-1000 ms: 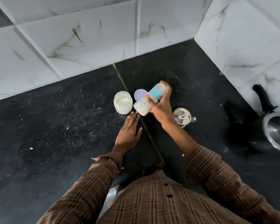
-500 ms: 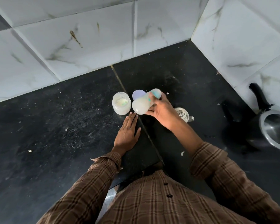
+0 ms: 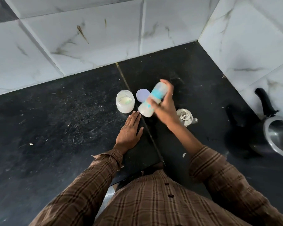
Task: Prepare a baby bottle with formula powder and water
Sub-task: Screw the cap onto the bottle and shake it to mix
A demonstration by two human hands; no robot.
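Gripping bottle, label unreadable

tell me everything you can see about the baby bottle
The baby bottle is a pale, translucent plastic cylinder with a teal band around its middle and whitish contents showing at its lower end. It is off the black counter, tilted, upper end pointing away toward the wall, and slightly motion-blurred. The right hand grips it around the middle, one finger curled over the far end. It hangs just above a round lilac lid; nothing else touches it.
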